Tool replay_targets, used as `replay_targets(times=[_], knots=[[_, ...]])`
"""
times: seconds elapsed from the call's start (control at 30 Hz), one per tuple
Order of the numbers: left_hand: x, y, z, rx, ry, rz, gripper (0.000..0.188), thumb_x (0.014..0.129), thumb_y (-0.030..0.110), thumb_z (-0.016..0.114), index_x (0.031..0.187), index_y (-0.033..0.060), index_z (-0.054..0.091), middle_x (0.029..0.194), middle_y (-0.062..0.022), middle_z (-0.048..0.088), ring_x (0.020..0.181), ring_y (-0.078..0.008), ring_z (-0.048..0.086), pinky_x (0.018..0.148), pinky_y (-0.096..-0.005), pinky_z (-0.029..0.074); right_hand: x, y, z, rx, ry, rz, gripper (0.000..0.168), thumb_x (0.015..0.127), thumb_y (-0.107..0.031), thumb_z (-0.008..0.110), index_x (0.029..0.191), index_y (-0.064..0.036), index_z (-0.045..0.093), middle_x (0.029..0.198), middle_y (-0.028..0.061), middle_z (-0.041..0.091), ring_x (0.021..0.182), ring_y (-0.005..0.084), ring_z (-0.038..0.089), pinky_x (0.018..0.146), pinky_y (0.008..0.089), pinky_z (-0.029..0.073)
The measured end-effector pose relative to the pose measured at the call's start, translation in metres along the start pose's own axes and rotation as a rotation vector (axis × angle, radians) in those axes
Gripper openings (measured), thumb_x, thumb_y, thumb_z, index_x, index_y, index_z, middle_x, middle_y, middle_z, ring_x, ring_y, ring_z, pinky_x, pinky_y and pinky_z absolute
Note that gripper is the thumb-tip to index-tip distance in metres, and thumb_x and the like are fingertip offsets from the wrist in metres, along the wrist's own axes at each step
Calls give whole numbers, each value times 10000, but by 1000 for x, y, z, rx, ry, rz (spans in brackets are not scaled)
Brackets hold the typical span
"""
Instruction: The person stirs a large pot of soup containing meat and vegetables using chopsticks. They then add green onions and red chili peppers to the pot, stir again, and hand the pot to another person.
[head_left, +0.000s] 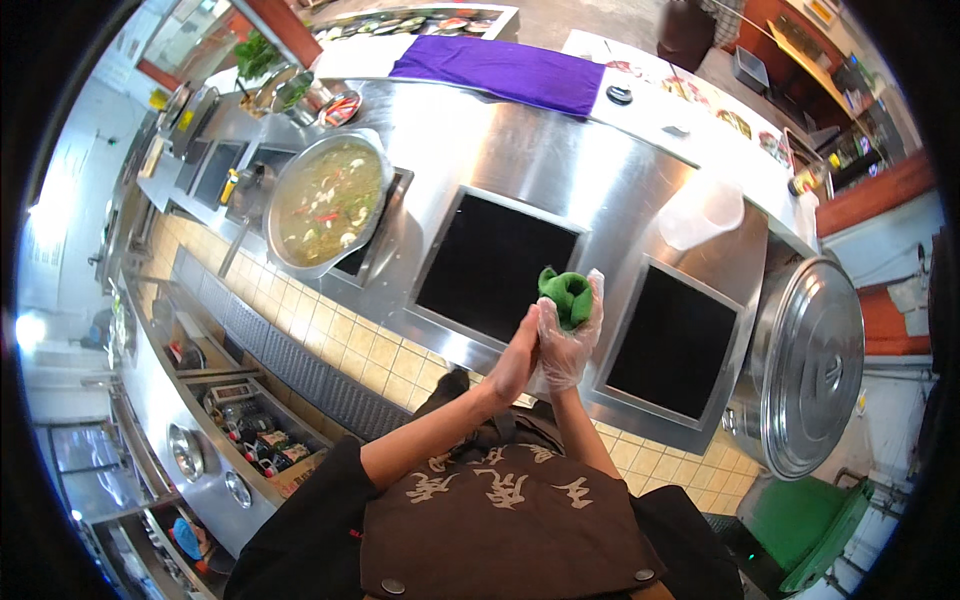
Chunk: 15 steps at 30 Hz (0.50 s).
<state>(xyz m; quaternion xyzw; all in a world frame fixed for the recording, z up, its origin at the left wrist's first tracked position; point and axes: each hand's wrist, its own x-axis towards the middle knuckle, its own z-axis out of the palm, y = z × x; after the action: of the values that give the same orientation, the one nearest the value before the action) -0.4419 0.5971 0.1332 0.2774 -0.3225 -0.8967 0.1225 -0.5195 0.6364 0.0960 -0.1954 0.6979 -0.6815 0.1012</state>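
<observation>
My right hand (571, 349), in a clear plastic glove, grips a crumpled green cloth (568, 298) above the steel counter (525, 157). Bare, with its fingers extended together, my left hand (516, 360) lies against the side of the gloved hand. Both are over the gap between two black induction cooktops, the larger-looking one (499, 259) to the left and another (671, 341) to the right. A large pot of broth (328, 202) with mushrooms and red peppers stands to the left of my hands.
At the right stands a big steel pot with a lid (817, 367). A translucent plastic container (701, 210) rests near the back right, and a purple cloth (499, 71) lies over the rear ledge. A ladle (238, 240) is left of the broth. A person (686, 34) is beyond the counter.
</observation>
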Motion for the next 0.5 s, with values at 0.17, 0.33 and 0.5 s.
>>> replay_targets(times=[0.17, 0.33, 0.5], knots=[[-8, 87, -119, 242, 26, -24, 714, 964, 573, 171, 1348, 45, 462, 1182, -55, 581, 1019, -163, 501, 891, -314, 335, 12, 5, 122, 28, -172, -53, 491, 791, -107, 701, 1229, 1, 507, 1136, 138, 607, 1022, 215, 600, 906, 322, 465], [-46, 172, -252, 505, 233, 330, 405, 999, 328, 369, 1146, 46, 619, 1043, -43, 657, 880, -101, 559, 780, -258, 425, 39, 34, 266, -140, -232, -81, 485, 839, -215, 686, 1215, 18, 485, 1008, 145, 642, 921, 228, 636, 820, 338, 506], [-107, 240, -394, 577, 796, 501, 203, 930, 184, 540, 1017, 17, 617, 920, -59, 637, 812, -121, 570, 727, -268, 451, 73, 51, 346, -1, -387, 154, 332, 870, -215, 660, 1113, -16, 551, 971, 64, 632, 850, 144, 592, 782, 291, 489]])
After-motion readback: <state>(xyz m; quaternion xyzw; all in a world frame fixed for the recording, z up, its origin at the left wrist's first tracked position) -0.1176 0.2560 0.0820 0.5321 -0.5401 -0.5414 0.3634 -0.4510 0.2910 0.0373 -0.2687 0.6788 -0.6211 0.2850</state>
